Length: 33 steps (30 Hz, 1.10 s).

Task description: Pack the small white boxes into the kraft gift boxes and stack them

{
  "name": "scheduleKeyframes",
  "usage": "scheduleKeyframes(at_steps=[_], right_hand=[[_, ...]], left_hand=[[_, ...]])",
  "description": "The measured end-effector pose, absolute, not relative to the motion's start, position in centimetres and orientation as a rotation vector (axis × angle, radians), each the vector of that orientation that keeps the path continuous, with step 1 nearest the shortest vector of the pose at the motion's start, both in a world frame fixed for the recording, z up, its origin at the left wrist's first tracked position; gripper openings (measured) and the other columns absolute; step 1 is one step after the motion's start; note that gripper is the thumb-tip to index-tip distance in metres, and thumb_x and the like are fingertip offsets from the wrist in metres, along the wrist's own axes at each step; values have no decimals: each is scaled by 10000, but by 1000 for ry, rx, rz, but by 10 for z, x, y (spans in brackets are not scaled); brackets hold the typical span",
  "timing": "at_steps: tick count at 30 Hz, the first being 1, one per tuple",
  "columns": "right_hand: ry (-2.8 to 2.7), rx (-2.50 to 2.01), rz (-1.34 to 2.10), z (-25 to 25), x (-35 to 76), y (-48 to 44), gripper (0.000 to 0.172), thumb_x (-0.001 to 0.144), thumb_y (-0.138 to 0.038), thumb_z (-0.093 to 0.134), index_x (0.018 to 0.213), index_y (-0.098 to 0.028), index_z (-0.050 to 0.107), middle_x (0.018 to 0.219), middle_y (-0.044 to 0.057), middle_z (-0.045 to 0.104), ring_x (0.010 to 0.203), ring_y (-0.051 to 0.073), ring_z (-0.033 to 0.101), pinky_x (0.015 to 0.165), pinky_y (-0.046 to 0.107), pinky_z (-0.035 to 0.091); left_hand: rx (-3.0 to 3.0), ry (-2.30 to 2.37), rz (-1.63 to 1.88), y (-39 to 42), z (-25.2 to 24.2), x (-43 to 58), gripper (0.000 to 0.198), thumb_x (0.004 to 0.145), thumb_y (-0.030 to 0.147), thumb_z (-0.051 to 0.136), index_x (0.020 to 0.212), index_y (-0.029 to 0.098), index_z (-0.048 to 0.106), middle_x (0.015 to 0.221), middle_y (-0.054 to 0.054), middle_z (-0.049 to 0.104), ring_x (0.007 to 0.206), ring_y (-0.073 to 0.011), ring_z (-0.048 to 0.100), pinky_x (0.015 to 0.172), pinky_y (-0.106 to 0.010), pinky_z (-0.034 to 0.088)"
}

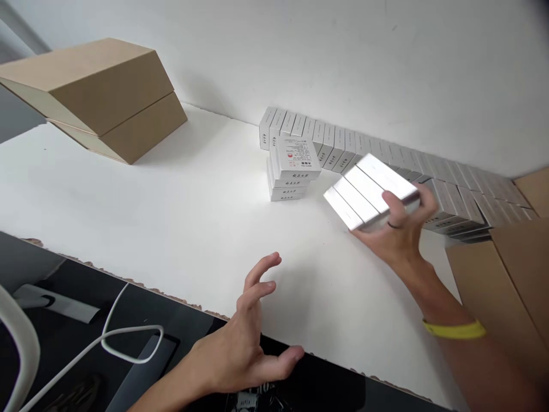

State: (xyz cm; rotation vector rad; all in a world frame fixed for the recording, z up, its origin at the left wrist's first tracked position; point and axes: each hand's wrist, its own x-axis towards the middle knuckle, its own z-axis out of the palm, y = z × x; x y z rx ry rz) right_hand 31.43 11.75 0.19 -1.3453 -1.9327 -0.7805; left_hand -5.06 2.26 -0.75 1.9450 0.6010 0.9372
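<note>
My right hand grips a bundle of three small white boxes, held side by side and tilted above the white table. A dark ring sits on one finger and a yellow band circles the wrist. My left hand hovers over the table's near edge with fingers spread and curled, holding nothing. Left of the held bundle stands a short stack of white boxes, its top one showing a printed label.
A long row of white boxes lines the wall. Two stacked brown cartons lie at the far left. An open cardboard box stands at the right. White cables cross a dark surface below the table edge.
</note>
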Motion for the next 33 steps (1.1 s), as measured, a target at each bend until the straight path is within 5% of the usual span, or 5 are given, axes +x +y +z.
scheduleKeyframes(at_steps=[4,9,24,28,33], right_hand=[[-1938,-1325,-1050,-12,304,182,750,848,-233,702,1475,-334,302,1517,150,165,1427,414,332,1151,772,437],[-2056,-1464,-945,-17,281,212,686,915,-244,690,1504,-298,342,1556,191,246,1502,425,311,1208,800,344],[-2141,-1471,-854,-13,283,199,660,922,-276,716,1484,-304,372,1560,178,281,1530,414,304,1233,807,333],[-2106,-1448,-898,-16,291,192,645,932,-277,684,1480,-297,343,1543,177,251,1528,419,273,1219,803,358],[-2080,-1384,-935,-11,295,171,821,898,-232,682,1568,-334,217,1577,165,196,1505,440,289,1204,813,372]], left_hand=[[1982,655,929,19,-4,-51,981,937,137,737,1665,333,110,1758,-233,52,1683,-402,140,1213,-654,480],[1993,733,945,14,-1,-50,931,961,121,697,1665,330,124,1759,-216,83,1672,-356,214,1187,-543,545],[1993,758,892,7,-3,-43,918,965,134,694,1651,354,125,1758,-227,100,1674,-405,228,1184,-629,537],[1998,733,889,6,-1,-41,924,971,135,679,1664,340,102,1746,-223,96,1678,-386,203,1165,-563,567],[2001,736,882,6,-3,-47,942,970,129,683,1667,333,83,1741,-243,67,1672,-403,196,1159,-590,562]])
